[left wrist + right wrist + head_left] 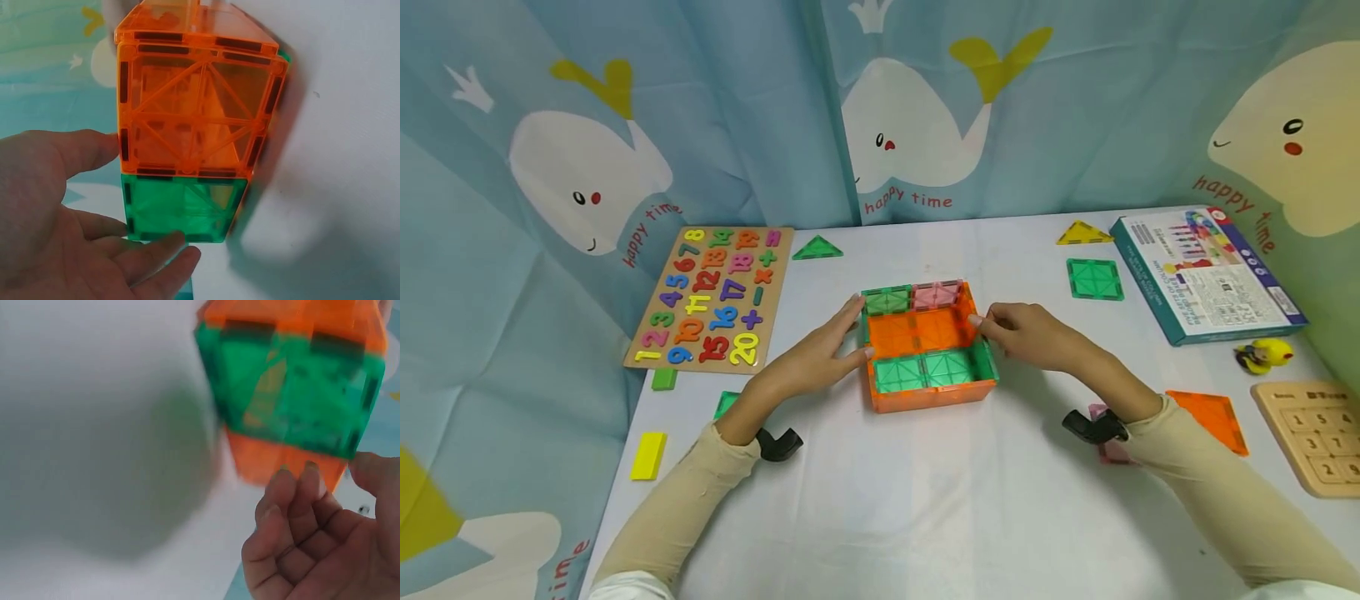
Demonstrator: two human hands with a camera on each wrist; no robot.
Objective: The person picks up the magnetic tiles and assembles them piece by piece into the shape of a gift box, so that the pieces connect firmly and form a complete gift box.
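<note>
An open-topped box of see-through magnetic tiles (934,397) stands in the middle of the white table. Orange and green tiles make up its visible walls, with a pink tile (936,296) at the back right. My left hand (811,360) lies along the left side, its thumb at the front corner and extended fingers towards the back. The left wrist view shows those fingers beside a green tile (184,209), below an orange one (194,112). On the right, my right hand (1028,335) pinches the wall between thumb and curled fingers (281,487), next to a green tile (287,387).
Left is a wooden number board (707,300) with yellow (648,456) and green (664,379) blocks. Loose tiles include a green triangle (818,247), yellow triangle (1083,233), green square (1094,279) and orange tile (1213,421). Right are a boxed set (1210,275), figurine (1264,356) and wooden number tray (1311,437).
</note>
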